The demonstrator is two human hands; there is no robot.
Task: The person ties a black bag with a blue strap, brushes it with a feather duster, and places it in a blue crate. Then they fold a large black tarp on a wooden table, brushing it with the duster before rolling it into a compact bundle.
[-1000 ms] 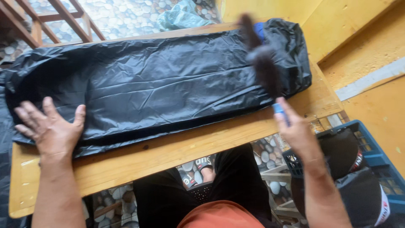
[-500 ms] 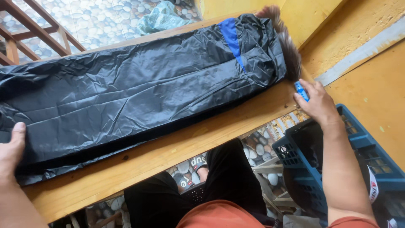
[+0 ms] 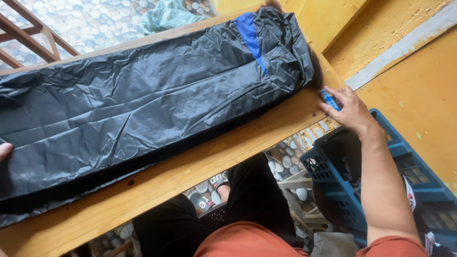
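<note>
On a wooden table [image 3: 200, 166], a black garment [image 3: 143, 100] lay flat from 9 toward 1 o'clock. The right hand [image 3: 350, 109] gripped a blue-handled brush [image 3: 329, 99] beside its end; only a left hand [image 3: 4, 151] fingertip showed, grip unclear.

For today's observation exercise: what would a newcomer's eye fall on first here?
A long black plastic-wrapped bundle with a blue stripe lies across the wooden bench. The right hand grips a small blue object at the bench's right end, above a blue plastic crate.
</note>
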